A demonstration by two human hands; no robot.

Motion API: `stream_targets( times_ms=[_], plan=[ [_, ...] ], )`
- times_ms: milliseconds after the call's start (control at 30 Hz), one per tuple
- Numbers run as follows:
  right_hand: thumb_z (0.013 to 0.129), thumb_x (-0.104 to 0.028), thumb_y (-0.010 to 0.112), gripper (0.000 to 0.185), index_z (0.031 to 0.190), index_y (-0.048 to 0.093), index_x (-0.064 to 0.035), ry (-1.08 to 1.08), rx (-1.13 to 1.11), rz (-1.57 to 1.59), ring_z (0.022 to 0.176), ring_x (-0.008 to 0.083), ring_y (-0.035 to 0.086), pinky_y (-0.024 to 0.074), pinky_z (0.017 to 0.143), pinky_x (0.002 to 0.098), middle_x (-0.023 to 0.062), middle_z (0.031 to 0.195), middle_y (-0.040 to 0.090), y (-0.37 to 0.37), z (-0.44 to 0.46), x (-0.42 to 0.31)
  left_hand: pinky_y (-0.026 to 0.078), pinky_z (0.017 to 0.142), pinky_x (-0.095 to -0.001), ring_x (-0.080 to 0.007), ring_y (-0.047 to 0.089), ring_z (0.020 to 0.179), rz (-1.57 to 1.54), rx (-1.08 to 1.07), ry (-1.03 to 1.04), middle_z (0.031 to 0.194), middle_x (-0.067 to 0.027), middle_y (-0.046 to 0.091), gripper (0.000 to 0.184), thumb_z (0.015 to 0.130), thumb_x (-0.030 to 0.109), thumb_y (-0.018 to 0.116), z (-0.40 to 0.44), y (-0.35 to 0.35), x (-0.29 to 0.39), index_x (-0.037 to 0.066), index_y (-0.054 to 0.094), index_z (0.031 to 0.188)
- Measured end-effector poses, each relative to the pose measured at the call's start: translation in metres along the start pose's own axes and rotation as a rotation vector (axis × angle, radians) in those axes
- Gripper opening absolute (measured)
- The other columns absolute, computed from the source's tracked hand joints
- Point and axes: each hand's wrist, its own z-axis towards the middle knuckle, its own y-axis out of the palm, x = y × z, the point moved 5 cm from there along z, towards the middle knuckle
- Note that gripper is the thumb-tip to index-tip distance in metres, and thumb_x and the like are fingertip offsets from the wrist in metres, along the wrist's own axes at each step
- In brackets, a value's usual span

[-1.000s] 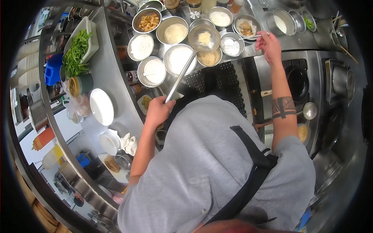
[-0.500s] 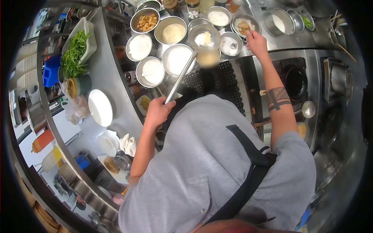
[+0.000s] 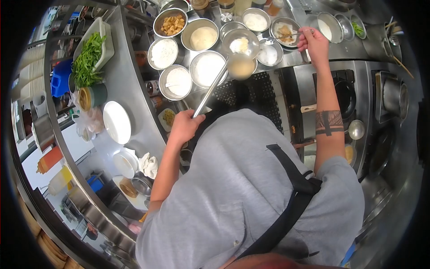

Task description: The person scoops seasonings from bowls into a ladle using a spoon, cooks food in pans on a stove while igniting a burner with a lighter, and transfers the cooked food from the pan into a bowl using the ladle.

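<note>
The left hand (image 3: 185, 127) is closed firmly around the smooth tubular handle of a round, long-handled metal ladle (image 3: 209, 93), its shallow pan holding white powder and a pale-yellow clump above the far steel bowls. At far right, the right hand (image 3: 314, 45) pinches a slender, shiny metal spoon (image 3: 288, 35), its tip beside the ladle, near a round steel bowl (image 3: 281, 61) of white powder.

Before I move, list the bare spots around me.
Side counter: bare steel between the greens tray and the counter's near edge. Front counter: a strip between the white-filled pot and the stove. It is crowded where the bowls sit packed around the long-handled utensil in the left hand.
</note>
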Motion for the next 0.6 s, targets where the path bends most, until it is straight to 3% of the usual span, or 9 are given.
stream_targets(
  times_ms=[233, 300, 400, 600],
  plan=[
    [0.103, -0.023, 0.060, 0.025, 0.105, 0.070, -0.0001, -0.018, 0.011, -0.257, 0.058, 0.0097, 0.061, 0.0507, 0.050, 0.0252, 0.0024, 0.077, 0.062, 0.006, -0.001, 0.020, 0.043, 0.046, -0.0320, -0.0133, 0.053, 0.046, 0.000, -0.012, -0.002, 0.056, -0.0044, 0.055, 0.031, 0.090, 0.025, 0.070, -0.001, 0.001, 0.009, -0.004, 0.065, 0.078],
    [0.102, -0.024, 0.060, 0.026, 0.104, 0.071, -0.0004, 0.090, 0.010, -0.364, 0.057, 0.0094, 0.060, 0.0502, 0.050, 0.0255, 0.0027, 0.076, 0.062, 0.010, -0.003, 0.043, 0.042, 0.046, -0.0320, -0.0132, 0.053, 0.046, -0.007, 0.002, -0.003, 0.056, -0.0044, 0.055, 0.031, 0.090, 0.025, 0.070, -0.003, 0.000, 0.010, -0.004, 0.065, 0.078],
    [0.101, -0.025, 0.061, 0.027, 0.105, 0.071, -0.0003, 0.149, 0.018, -0.443, 0.057, 0.0097, 0.060, 0.0505, 0.049, 0.0259, 0.0033, 0.076, 0.062, 0.016, -0.009, 0.060, 0.035, 0.044, -0.0283, -0.0090, 0.046, 0.047, -0.047, 0.017, -0.046, 0.061, 0.0006, 0.051, 0.025, 0.091, 0.024, 0.070, -0.006, -0.004, 0.007, 0.000, 0.066, 0.083],
    [0.100, -0.025, 0.059, 0.029, 0.105, 0.070, 0.0012, 0.154, -0.014, -0.442, 0.058, 0.0128, 0.065, 0.0540, 0.051, 0.0293, 0.0076, 0.076, 0.066, 0.018, -0.004, 0.076, 0.035, 0.044, -0.0285, -0.0091, 0.045, 0.047, -0.022, 0.043, -0.046, 0.061, 0.0004, 0.051, 0.025, 0.091, 0.023, 0.070, -0.005, -0.008, 0.002, 0.000, 0.066, 0.084]
  ],
)
